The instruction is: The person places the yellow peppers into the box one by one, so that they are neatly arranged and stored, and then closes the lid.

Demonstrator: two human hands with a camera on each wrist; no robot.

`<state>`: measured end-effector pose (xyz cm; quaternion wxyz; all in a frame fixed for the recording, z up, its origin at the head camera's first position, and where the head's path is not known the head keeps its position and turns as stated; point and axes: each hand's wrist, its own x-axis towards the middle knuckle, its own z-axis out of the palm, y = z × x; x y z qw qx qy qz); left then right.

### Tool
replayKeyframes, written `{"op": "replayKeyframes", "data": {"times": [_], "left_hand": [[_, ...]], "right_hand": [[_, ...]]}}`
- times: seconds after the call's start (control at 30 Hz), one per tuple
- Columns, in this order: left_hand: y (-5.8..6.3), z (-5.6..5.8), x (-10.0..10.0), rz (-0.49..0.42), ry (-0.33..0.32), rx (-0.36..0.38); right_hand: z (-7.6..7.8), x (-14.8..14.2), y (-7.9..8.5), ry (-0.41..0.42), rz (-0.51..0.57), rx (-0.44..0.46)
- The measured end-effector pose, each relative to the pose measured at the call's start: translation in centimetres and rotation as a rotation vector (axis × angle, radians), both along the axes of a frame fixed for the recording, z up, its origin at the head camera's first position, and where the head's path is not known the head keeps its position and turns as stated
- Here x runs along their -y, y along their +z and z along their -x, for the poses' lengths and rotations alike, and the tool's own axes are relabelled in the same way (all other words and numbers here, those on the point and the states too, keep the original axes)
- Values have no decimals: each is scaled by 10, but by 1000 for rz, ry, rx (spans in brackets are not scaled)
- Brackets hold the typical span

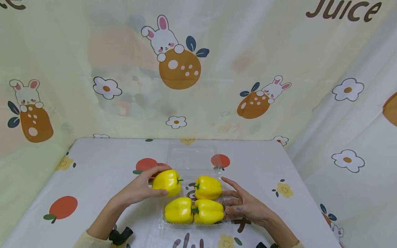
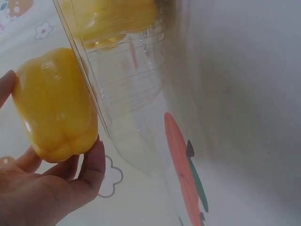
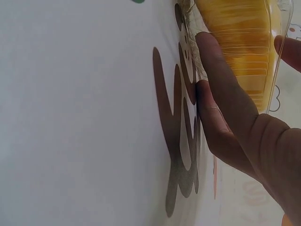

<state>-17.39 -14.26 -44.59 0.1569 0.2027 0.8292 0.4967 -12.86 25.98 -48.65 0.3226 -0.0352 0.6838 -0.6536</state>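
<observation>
My left hand [image 1: 141,186] grips a yellow bell pepper [image 1: 167,182] between thumb and fingers, its green stem pointing right. The held pepper is over the back left of a clear plastic clamshell box [image 1: 178,225]; in the left wrist view it overlaps the box's upper edge. Inside the box lie a back right pepper [image 1: 208,187], a front left pepper [image 1: 179,210] and a front right pepper [image 1: 209,212]. On the box's right side, my right hand [image 1: 246,205] rests extended fingers against the ribbed wall [image 3: 249,70], one fingertip near the rim.
The box's transparent lid [image 1: 192,158] lies folded back behind it. Under everything is a white tablecloth [image 1: 102,165] printed with fruit, flowers and lettering. A patterned curtain [image 1: 217,103] hangs at the table's back edge. Black wrist gear [image 1: 121,236] sits by the left forearm.
</observation>
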Motion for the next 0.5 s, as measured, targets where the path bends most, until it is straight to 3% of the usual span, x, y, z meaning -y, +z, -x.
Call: {"op": "replayKeyframes", "data": {"times": [0.5], "left_hand": [[3,4,-9,7,-30,5]], "right_hand": [[1,1,-1,-21,-10,-1]]}}
